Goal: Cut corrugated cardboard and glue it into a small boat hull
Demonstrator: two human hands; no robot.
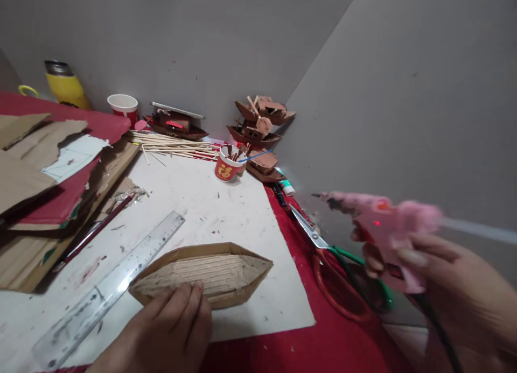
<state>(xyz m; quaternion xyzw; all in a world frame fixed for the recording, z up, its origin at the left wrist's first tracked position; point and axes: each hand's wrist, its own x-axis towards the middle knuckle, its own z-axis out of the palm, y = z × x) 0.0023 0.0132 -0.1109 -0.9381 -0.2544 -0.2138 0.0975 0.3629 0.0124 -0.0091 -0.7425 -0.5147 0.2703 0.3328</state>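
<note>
My right hand is wrapped round the handle of a pink hot glue gun, held up at the right with its nozzle pointing left. A pale glue stick sticks out behind it, and the gun is slightly blurred. On the white paper lies a small cardboard boat, pointed at both ends, its floor lined with thin strips. My left hand grips the boat's near side, fingertips inside the hull; the thumb is hidden. Scissors with red and green handles lie below the gun.
A metal ruler lies left of the boat. Torn cardboard is piled at the left. Thin wooden sticks, a red paper cup and several brown model boats stand towards the grey wall. A yellow bottle is at back left.
</note>
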